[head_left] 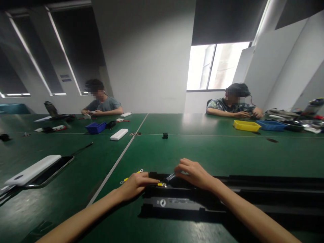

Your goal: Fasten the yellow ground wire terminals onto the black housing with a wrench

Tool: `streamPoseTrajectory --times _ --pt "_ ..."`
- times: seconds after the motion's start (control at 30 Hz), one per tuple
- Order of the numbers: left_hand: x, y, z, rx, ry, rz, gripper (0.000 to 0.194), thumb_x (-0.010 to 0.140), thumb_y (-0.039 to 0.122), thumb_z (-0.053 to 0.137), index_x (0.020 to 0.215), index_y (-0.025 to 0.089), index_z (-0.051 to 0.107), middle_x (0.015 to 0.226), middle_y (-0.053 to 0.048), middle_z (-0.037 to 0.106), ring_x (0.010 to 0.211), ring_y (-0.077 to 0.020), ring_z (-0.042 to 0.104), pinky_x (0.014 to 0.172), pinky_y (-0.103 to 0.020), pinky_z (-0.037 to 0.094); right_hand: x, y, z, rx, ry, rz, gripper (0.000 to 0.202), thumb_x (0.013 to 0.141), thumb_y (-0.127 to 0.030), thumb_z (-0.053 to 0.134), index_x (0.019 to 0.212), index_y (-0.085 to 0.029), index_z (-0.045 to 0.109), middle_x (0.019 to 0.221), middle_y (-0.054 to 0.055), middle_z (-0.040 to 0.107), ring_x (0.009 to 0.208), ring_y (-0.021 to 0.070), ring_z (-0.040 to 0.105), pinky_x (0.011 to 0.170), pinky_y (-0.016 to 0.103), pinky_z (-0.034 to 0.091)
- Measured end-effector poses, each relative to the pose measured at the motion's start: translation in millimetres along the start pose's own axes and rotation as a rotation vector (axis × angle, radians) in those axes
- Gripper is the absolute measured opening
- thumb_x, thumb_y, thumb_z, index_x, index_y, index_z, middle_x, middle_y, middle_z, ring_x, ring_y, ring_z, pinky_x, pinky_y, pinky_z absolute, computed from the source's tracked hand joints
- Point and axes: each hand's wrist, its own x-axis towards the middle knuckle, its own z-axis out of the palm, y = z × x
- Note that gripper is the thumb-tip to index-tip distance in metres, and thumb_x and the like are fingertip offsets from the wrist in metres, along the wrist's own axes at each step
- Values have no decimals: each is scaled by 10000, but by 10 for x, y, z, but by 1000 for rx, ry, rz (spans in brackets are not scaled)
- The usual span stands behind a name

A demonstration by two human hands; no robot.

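My left hand [138, 185] is closed, its fingers together around a short yellow-sleeved piece with a metal ring end [162, 185], over the left end of a long black channel [243, 191]. To the right, my right hand [192, 172] has its fingers bent around a small clear and dark piece [171, 177], whose tip points down-left toward the ring. Another yellow piece with ring ends [126, 179] lies on the green table just behind my left hand. A grey strip with a round mark [174, 203] shows along the channel's near side.
At left, a white power bank [32, 170] lies beside a phone [52, 172]. Farther back are a white block [119, 134], a small black cube [165, 135], a dark blue tray [95, 128], a yellow tray [246, 126] and a blue tray [271, 126]. Two people sit across the table.
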Motion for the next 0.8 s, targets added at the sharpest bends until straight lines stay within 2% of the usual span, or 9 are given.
streamPoseTrajectory --times 0.1,0.23,0.37,0.67,0.8 --pt "17 -2 -13 87 -51 19 447 917 117 438 1260 393 521 1044 -29 603 883 -177 581 752 -248 427 2 20 9 15 2 11 125 904 -290 538 914 -196 621 815 21 585 750 140 536 638 231 403" --pt "1 -10 12 172 -14 15 443 913 131 445 1260 397 519 970 -30 605 822 -174 583 711 -240 433 4 33 13 35 -15 24 119 898 -296 549 923 -203 618 839 18 594 764 139 556 654 227 420" --pt "-15 -5 31 181 24 39 407 911 146 457 1241 365 549 965 -31 611 799 -161 580 703 -226 438 4 35 15 35 -21 38 138 903 -313 538 934 -208 622 845 18 598 762 137 569 660 224 432" --pt "-5 -10 35 178 53 62 385 928 179 443 1235 384 550 997 -30 618 795 -155 586 708 -220 443 7 36 17 29 -23 32 174 911 -346 520 946 -214 628 851 18 610 753 131 589 660 219 440" --pt "-5 13 28 183 56 59 388 927 176 444 1235 388 549 943 -29 619 746 -149 577 690 -221 441 9 25 13 9 -22 30 174 910 -346 522 939 -212 629 854 17 616 742 132 594 649 222 441"
